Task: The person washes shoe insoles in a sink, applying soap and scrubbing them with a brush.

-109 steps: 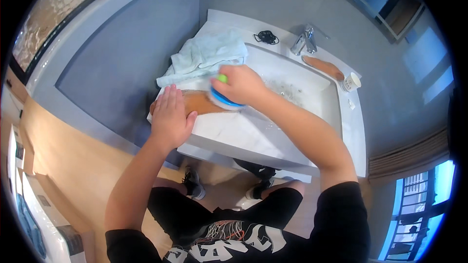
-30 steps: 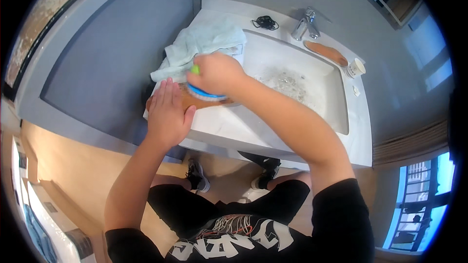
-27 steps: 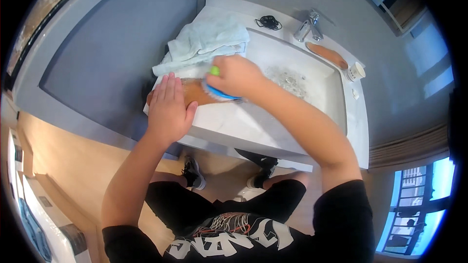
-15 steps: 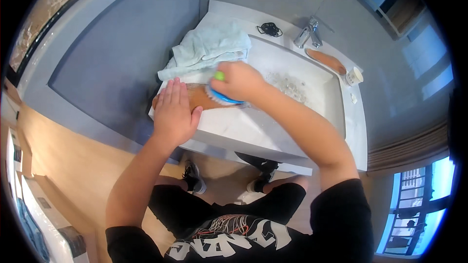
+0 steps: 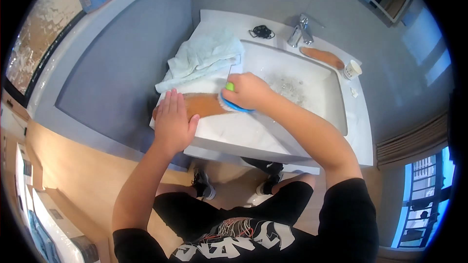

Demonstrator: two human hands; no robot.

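Note:
A brown insole (image 5: 204,105) lies flat on the white counter left of the sink. Spread flat over its left end, my left hand (image 5: 173,122) presses it down, fingers stretched out. My right hand (image 5: 249,90) is closed round a scrubbing brush (image 5: 236,107) with a blue body, green grip and white bristles. The bristles touch the insole's right end, next to the sink's edge. Part of the brush is hidden under my fingers. A second brown insole (image 5: 321,57) rests on the far rim by the faucet.
The white sink (image 5: 321,87) holds shallow, dirty, bubbly water. A pale green towel (image 5: 202,58) is heaped behind the insole. Along the back stand a chrome faucet (image 5: 301,31), a dark tangled cord-like item (image 5: 262,31) and a paper cup (image 5: 353,69). A grey wall (image 5: 126,58) borders the counter's left.
The brush in my right hand has slid right along the insole to its end, uncovering more of its middle. My left hand stays on the insole. The whole view has shifted slightly.

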